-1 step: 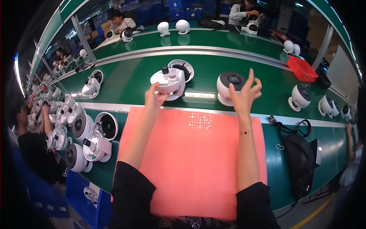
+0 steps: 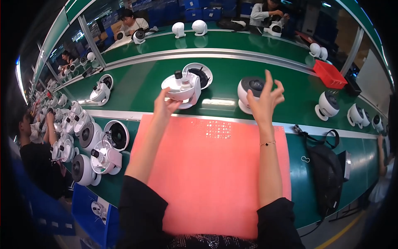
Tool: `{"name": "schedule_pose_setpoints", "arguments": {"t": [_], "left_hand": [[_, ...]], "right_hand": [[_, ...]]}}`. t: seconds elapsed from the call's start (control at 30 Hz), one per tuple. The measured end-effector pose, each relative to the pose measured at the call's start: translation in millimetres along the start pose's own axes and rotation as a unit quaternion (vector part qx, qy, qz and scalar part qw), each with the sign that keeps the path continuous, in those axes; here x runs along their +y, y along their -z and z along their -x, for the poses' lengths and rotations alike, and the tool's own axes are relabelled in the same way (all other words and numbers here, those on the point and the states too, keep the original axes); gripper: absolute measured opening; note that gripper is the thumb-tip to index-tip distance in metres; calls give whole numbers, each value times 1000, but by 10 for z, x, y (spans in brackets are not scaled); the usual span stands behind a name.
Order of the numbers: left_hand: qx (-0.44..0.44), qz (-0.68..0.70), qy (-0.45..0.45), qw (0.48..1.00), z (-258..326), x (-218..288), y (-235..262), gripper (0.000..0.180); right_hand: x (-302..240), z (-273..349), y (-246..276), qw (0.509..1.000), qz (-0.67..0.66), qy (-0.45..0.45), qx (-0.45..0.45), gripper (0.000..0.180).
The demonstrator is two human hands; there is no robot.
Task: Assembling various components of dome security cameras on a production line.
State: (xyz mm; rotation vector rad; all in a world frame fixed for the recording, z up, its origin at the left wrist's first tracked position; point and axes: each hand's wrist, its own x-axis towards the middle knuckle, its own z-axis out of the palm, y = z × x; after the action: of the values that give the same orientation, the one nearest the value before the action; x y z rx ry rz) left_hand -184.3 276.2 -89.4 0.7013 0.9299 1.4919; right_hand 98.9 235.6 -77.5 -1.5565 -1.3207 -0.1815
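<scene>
- i see two white dome cameras standing abreast on the green bench (image 2: pixel 224 79), just past the far edge of the pink mat (image 2: pixel 207 182).
- my left hand (image 2: pixel 163 107) is clamped on the opened dome camera (image 2: pixel 179 94), thumb at the bowl's rim and fingers low on its side; its foot seems to rest on the bench.
- that camera's long line runs from the bowl at near left to its round back cover, far right; the left hand takes it from the near left.
- my right hand (image 2: pixel 266 101) has its fingers spread and raised. its thumb overlaps the closed dome camera (image 2: pixel 251 85), which lies just left of that hand; i cannot tell whether they touch.
- so each hand is nearest its own camera, the hands well apart, with a glossy strip of bench between the cameras.
- edges: a metal rail (image 2: pixel 352 133) runs along the mat's far side; a grid of small shiny discs (image 2: pixel 218 130) sits between the forearms.
- to the right, bench leads to another dome camera (image 2: pixel 329 103), with a red bin (image 2: pixel 331 79) beyond.
</scene>
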Motion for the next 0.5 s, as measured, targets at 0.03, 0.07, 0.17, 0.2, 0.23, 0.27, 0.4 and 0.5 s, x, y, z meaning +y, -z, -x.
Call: {"name": "schedule_pose_setpoints", "arguments": {"t": [0.03,0.07,0.17,0.2,0.23,0.27,0.4,0.5], "left_hand": [[12,-25,20,999,47,77,-34,62],[18,-65,16,998,189,292,49,62],[-28,-141,19,989,479,668,239,59],[-55,-156,33,986,569,779,252,58],[-58,-152,18,987,695,827,208,56],[-66,-159,19,985,790,900,248,56],[-7,-100,17,995,987,943,95,53],[-100,-19,111,989,703,986,775,42]], "right_hand": [[-31,-8,44,997,8,81,-12,72],[-188,26,48,989,-54,122,-69,72],[-408,146,23,951,-123,231,-167,74],[-444,176,24,940,-133,252,-186,76],[-498,208,64,938,-165,227,-205,72],[-519,229,33,931,-174,254,-194,64],[-578,149,211,918,-217,316,-101,38],[-909,148,544,889,-296,330,-115,35]]}}
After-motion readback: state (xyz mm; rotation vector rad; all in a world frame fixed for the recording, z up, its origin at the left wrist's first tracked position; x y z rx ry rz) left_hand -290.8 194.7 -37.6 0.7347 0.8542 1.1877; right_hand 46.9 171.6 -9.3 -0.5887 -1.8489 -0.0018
